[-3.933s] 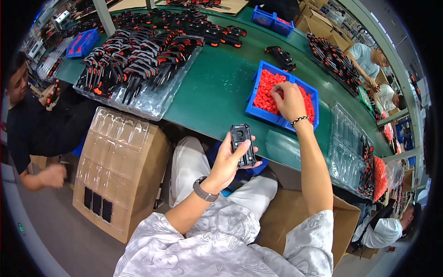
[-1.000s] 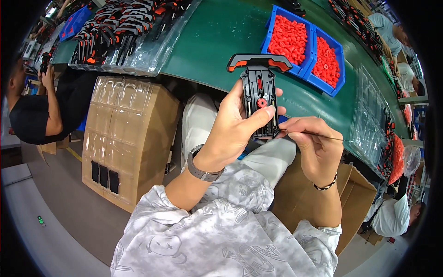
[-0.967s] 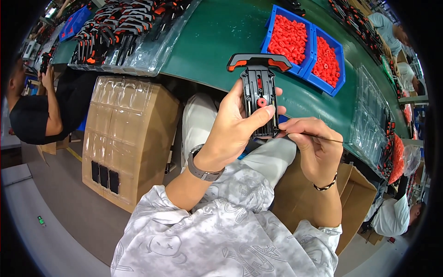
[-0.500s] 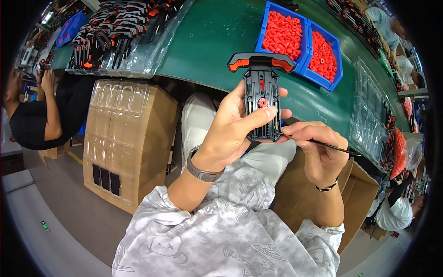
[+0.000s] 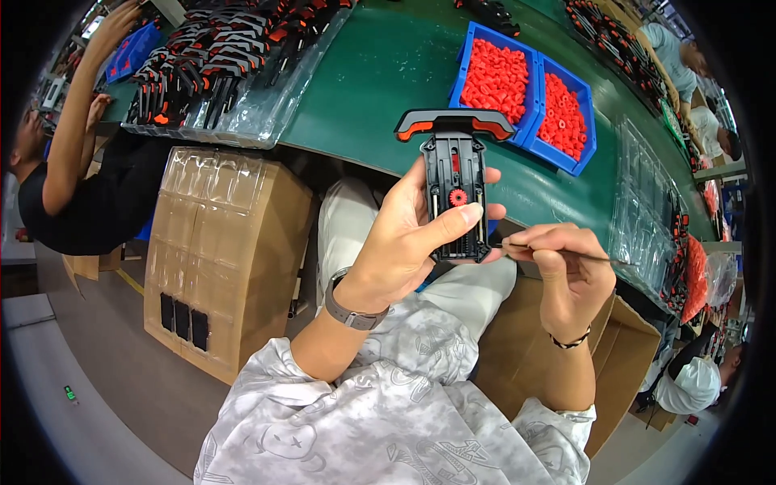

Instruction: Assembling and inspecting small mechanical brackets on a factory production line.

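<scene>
My left hand (image 5: 396,234) grips a black plastic holder body (image 5: 456,170), its thumb lying across the lower part and fingertips showing at the right side. A wide black-and-orange crosspiece (image 5: 454,123) tops this body, and a small red gear (image 5: 458,197) sits in its middle between the rails. My right hand (image 5: 570,267) pinches a thin dark rod-like tool (image 5: 594,259). The tool's near end is by the body's lower right corner; whether it touches there I cannot tell.
Two blue bins (image 5: 537,121) of small red parts stand on the green table (image 5: 380,73). At the left lie many black-and-orange pieces (image 5: 212,56) on clear plastic trays. Cardboard boxes (image 5: 218,242) flank my legs. Co-workers (image 5: 73,194) sit at left and right.
The holder body and my hands sit slightly lower in the picture. At the left, the co-worker's arm has risen. My grip on both things stays the same.
</scene>
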Available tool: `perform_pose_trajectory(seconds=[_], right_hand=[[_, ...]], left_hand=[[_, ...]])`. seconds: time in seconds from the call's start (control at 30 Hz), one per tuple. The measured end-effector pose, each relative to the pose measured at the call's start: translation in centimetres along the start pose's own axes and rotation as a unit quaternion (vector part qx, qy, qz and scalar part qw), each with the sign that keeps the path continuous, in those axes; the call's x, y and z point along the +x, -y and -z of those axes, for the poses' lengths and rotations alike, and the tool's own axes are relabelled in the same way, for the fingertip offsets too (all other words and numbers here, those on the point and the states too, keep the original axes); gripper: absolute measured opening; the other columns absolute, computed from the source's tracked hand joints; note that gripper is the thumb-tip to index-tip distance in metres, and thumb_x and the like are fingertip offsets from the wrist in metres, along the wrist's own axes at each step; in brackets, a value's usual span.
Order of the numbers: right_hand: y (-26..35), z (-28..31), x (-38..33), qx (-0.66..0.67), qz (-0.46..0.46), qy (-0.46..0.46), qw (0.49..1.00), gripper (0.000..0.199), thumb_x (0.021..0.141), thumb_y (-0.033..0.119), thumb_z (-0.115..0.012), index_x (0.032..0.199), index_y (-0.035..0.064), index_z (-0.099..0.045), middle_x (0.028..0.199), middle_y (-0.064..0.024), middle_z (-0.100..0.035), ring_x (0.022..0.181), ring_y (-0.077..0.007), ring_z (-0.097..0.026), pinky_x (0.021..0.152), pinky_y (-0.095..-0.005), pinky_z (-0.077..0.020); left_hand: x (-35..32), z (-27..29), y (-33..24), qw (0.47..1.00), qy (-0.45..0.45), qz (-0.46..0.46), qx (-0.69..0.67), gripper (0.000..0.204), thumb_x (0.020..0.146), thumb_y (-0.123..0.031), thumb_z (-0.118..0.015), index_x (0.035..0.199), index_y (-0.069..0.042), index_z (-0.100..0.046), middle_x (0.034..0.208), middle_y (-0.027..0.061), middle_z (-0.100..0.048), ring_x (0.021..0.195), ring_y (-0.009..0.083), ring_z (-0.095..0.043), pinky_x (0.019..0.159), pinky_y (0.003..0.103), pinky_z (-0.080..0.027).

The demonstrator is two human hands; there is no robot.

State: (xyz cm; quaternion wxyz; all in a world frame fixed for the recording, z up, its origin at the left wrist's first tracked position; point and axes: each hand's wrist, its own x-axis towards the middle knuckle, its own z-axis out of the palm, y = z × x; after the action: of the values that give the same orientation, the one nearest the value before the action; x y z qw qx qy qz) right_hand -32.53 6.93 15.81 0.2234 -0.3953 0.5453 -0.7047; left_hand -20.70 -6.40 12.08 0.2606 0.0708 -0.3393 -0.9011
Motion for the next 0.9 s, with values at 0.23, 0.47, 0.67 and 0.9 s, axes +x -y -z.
perform_pose_trajectory(seconds=[0.23,0.47,0.67,0.9], right_hand=[[0.0,-0.7,0.5,-0.139,0.099,0.072,0.983,0.017,0.078,-0.010,-0.071,0.092,-0.0016,-0.070,0.094,-0.0117,-0.073,0.074,-0.0185,-0.065,0.067,-0.0266,-0.0528],[-1.4,-2.0,1.1,-0.188,0.106,0.070,0.974,0.019,0.077,-0.011,-0.070,0.092,-0.0001,-0.072,0.091,-0.0103,-0.073,0.070,-0.0171,-0.060,0.064,-0.0264,-0.0499],[-1.2,-1.4,1.5,-0.242,0.067,0.143,0.957,0.013,0.081,-0.011,-0.067,0.093,-0.0040,-0.068,0.093,-0.0155,-0.071,0.078,-0.0208,-0.063,0.072,-0.0271,-0.0514],[-1.6,-0.9,1.3,-0.149,0.055,0.131,0.979,0.014,0.080,-0.010,-0.067,0.091,-0.0012,-0.069,0.089,-0.0120,-0.072,0.075,-0.0190,-0.061,0.068,-0.0270,-0.0504]], left_hand=[[0.1,-0.5,0.0,0.998,-0.043,0.013,-0.042,0.047,0.100,-0.003,-0.052,0.144,-0.004,-0.039,0.137,0.0163,-0.055,0.118,0.0254,-0.062,0.086,0.034,-0.059],[0.1,-0.5,0.8,0.999,-0.045,0.000,-0.031,0.043,0.103,-0.008,-0.049,0.144,-0.005,-0.040,0.136,0.0134,-0.056,0.118,0.0206,-0.060,0.094,0.032,-0.052],[0.2,-0.1,1.0,0.998,-0.064,-0.003,-0.001,0.044,0.103,-0.006,-0.044,0.146,-0.003,-0.038,0.140,0.0165,-0.055,0.119,0.0274,-0.063,0.094,0.035,-0.056],[0.4,0.2,0.7,0.996,-0.054,0.042,-0.058,0.040,0.102,-0.007,-0.047,0.141,-0.002,-0.043,0.133,0.0149,-0.058,0.114,0.0231,-0.063,0.091,0.032,-0.054]])
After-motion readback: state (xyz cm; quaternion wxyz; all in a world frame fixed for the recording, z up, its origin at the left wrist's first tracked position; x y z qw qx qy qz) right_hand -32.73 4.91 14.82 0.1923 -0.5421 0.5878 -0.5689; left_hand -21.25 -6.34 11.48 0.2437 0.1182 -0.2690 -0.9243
